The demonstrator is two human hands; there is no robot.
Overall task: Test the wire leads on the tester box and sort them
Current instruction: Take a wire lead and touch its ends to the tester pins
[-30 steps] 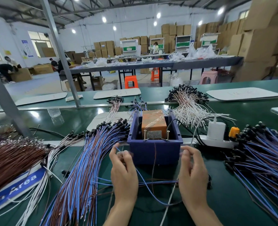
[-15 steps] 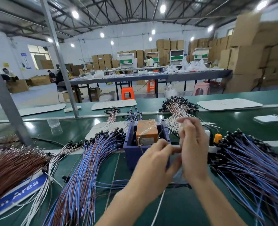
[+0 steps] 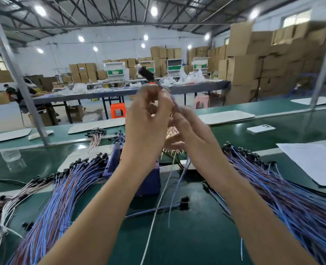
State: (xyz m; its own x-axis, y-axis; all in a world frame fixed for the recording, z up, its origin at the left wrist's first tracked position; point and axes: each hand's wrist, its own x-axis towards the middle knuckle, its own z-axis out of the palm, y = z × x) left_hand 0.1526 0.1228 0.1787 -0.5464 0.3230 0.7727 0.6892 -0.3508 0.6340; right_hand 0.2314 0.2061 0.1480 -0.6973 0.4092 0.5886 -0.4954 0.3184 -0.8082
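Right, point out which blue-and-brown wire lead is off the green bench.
The black-capped blue-and-brown wire lead held up between the left hand and right hand; the others all lie on the green bench.

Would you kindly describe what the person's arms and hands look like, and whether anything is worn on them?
The left forearm and right forearm are bare down to the frame's lower edge; no sleeve shows. The left hand and right hand wear no gloves, and no ring, watch or bracelet is visible. The fingertips are motion-blurred, so finer details cannot be made out.
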